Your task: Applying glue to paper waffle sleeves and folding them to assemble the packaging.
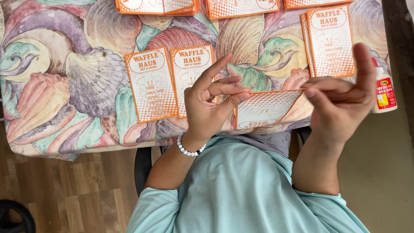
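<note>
Counter [51,86]: covered in a cloth printed with large seashells in pastel colours; all places below are given from the held paper bag.

Stacks of orange-and-white printed bags [157,6]: along the far edge of the counter, well beyond the held bag.

Two flat bags [152,85]: side by side on the cloth, just to the left of the held bag, partly behind the left hand.

Small pile of flat bags [331,41]: up and to the right of the held bag.

Held paper bag [265,108]: orange-and-white, flat, raised over the near edge of the counter, stretched between both hands.

Left hand [207,105]: white bead bracelet at the wrist; thumb and lower fingers pinch the bag's left end, index finger lifted free.

Right hand [340,101]: fingertips pinch the bag's right corner, thumb raised.

White glue bottle [384,92]: red label, standing just right of the right hand.
</note>
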